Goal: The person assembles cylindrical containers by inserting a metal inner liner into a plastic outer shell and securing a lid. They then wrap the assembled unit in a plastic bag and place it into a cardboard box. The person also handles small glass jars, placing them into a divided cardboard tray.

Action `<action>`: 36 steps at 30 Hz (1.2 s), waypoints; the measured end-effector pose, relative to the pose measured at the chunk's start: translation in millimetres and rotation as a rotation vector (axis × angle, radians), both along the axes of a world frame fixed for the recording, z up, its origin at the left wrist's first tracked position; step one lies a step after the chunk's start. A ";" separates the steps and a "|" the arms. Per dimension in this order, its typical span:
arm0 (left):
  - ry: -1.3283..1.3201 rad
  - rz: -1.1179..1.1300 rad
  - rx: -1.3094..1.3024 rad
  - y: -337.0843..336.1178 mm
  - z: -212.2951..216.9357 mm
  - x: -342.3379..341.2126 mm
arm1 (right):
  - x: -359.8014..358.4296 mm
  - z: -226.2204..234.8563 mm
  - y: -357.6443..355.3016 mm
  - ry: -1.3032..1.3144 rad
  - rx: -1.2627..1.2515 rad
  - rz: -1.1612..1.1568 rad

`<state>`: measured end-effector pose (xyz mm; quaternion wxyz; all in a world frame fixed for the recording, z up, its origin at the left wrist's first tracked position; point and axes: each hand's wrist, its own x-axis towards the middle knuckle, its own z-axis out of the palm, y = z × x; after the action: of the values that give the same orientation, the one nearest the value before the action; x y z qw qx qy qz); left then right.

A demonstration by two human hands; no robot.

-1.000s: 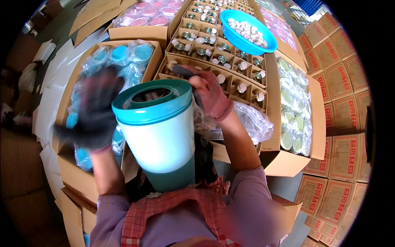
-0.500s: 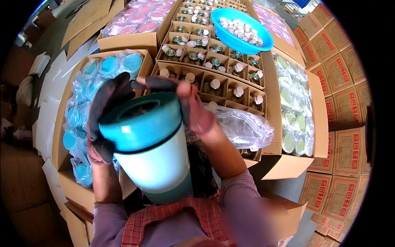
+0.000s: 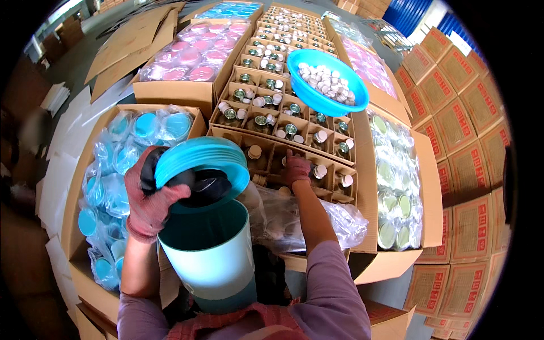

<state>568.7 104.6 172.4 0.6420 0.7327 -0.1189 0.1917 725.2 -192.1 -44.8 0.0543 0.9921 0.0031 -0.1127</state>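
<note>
Turquoise plastic lid (image 3: 201,164), tilted off white-and-teal cylindrical container (image 3: 212,258); my left hand (image 3: 148,195) clenched its rim. Right hand (image 3: 296,168) reached beyond container into cardboard-divided carton (image 3: 272,148); grasp indeterminate.

Hemmed in on every side by open cartons. Straight ahead, gridded carton (image 3: 283,136) packed with capped jars, narrow cells only; right hand (image 3: 296,168) down in one. Blue bowl (image 3: 327,82) overhanging far rows. Crinkled plastic bag (image 3: 306,221) bulging across near edge. Left, wrapped-lid box (image 3: 113,187) full. Close in, open container (image 3: 211,255) and lifted lid (image 3: 201,164) in left hand (image 3: 150,198) blocking centre.
</note>
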 end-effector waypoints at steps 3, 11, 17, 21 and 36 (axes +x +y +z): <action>0.058 0.017 -0.210 2.3 -15.6 9.1 | 12.4 -5.1 -14.9 -0.060 0.112 0.088; 0.508 -0.313 -1.322 -22.6 -109.3 34.5 | -5.6 127.9 -1.3 -0.463 0.303 0.143; 0.394 -0.464 -1.315 -75.4 -95.6 34.0 | -99.5 278.1 63.6 -0.865 0.327 0.846; 0.275 -0.437 -1.260 -68.1 -76.5 32.8 | -141.4 301.7 83.2 -0.642 0.524 1.194; -0.476 0.413 0.292 -12.0 -23.6 -25.0 | -99.8 247.1 66.9 0.004 1.856 0.714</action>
<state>543.7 92.6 148.8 0.4322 0.7602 -0.1409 0.4642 625.4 -125.2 202.3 -0.7127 0.5824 0.3885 -0.0442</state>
